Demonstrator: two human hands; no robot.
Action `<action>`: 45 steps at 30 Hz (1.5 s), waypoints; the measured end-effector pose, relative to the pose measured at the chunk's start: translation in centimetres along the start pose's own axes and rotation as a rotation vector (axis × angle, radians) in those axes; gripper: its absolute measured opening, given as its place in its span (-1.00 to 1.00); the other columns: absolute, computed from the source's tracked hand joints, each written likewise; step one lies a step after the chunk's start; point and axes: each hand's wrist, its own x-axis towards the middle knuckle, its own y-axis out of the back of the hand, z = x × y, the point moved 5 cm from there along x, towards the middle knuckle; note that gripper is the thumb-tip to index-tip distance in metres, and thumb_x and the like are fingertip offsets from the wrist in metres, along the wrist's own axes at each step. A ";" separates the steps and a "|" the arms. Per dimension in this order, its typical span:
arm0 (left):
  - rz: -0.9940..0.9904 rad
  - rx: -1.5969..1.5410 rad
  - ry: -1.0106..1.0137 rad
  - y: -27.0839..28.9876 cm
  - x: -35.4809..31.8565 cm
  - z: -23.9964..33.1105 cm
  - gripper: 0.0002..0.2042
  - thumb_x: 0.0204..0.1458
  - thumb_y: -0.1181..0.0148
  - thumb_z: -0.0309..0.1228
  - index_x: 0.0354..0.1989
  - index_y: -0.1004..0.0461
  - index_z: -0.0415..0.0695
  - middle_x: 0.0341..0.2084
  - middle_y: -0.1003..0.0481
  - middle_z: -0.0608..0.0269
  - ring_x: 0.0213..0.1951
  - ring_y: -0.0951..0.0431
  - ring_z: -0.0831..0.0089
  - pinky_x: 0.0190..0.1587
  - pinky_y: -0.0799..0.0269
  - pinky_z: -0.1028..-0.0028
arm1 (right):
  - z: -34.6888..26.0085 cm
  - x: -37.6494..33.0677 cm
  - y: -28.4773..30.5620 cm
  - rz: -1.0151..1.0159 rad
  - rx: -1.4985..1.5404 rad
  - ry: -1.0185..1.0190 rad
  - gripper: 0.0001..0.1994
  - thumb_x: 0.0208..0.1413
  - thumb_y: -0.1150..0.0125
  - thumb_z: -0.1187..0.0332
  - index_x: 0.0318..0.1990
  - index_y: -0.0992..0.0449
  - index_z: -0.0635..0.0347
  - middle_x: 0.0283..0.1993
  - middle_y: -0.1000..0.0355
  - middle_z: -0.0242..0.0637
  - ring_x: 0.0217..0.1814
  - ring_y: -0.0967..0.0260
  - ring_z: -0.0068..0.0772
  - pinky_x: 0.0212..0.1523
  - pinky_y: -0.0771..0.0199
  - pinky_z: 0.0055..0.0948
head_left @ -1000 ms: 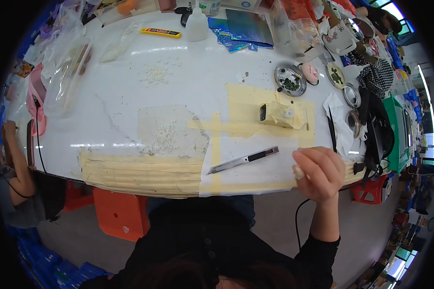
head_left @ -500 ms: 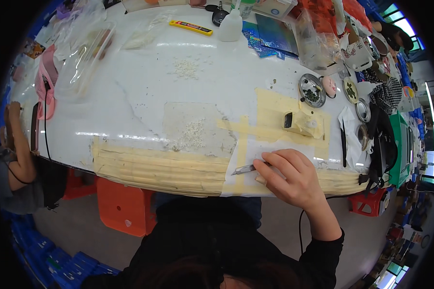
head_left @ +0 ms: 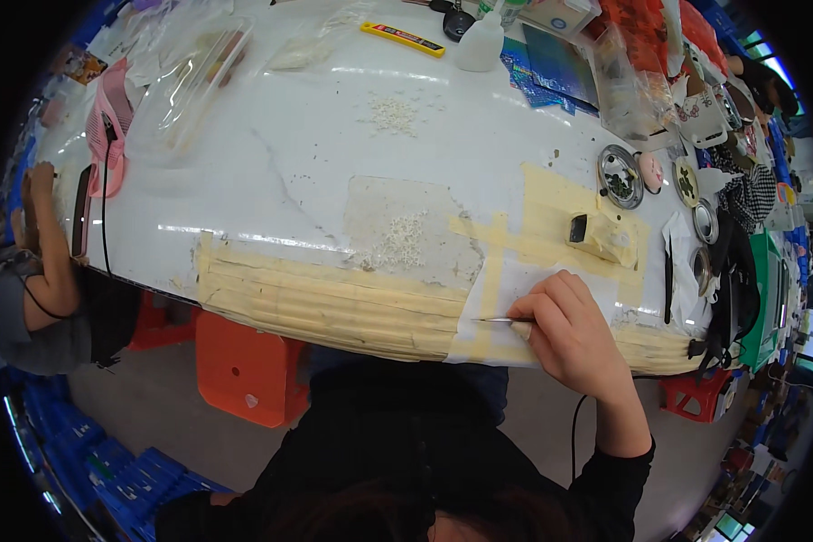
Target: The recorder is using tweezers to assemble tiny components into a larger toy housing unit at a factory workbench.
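Now, head view: right hand (head_left: 574, 339) sits at the near table (head_left: 271, 172) edge, fingers pinched round a thin knife (head_left: 499, 320), blade tip pointing left over a white sheet (head_left: 551, 285) taped down with tan masking tape (head_left: 334, 303). A second ago the knife lay loose on the sheet and the hand was off to its right, closed at the edge; half a second ago the hand was already on the handle. So the tool is now picked up and brought to the sheet's left margin, beside the upright tape strip (head_left: 490, 280): cutting or scoring looks about to start, not yet begun.

Left hand not in view; state cannot be told.

Just beyond the sheet, a tape roll (head_left: 601, 237) rests on a taped patch. Small white beads (head_left: 405, 239) lie scattered left of it, more beads (head_left: 393, 113) farther off. Round tins (head_left: 620, 176) sit to the far right, a yellow cutter (head_left: 403, 38) at the far edge. Another person's arm (head_left: 50, 244) rests at the left rim. Orange stool (head_left: 244, 366) under the near edge.
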 end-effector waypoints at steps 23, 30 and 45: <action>0.332 -0.177 -1.305 10.3 -8.9 34.1 -0.89 -0.04 -0.31 -0.51 -0.37 -0.51 -0.23 -0.47 -0.45 0.24 -0.46 -0.48 0.45 -0.37 -0.43 0.52 | -3.7 5.5 4.1 0.199 0.124 0.034 -0.81 -0.06 -0.31 0.55 -0.24 -0.53 0.25 -0.45 -0.40 -0.29 -0.49 -0.34 -0.43 -0.50 -0.33 -0.51; 0.271 -0.082 -1.305 10.3 -8.8 35.2 -0.91 -0.01 -0.27 -0.51 -0.38 -0.49 -0.23 -0.46 -0.46 0.24 -0.43 -0.51 0.40 -0.35 -0.45 0.49 | -2.5 8.4 3.7 0.253 0.190 -0.074 -0.86 0.00 -0.28 0.52 -0.26 -0.51 0.27 -0.43 -0.41 -0.28 -0.49 -0.32 -0.43 -0.43 -0.34 -0.50; 0.209 -0.038 -1.358 12.3 -9.4 37.3 -0.90 -0.04 -0.25 -0.54 -0.42 -0.44 -0.26 -0.46 -0.53 0.20 -0.43 -0.60 0.43 -0.32 -0.53 0.49 | 0.4 11.1 2.8 0.348 0.473 -0.198 -0.82 0.20 -0.17 0.35 -0.14 -0.45 0.25 -0.61 -0.25 -0.48 -0.58 -0.02 -0.69 -0.55 -0.04 -0.60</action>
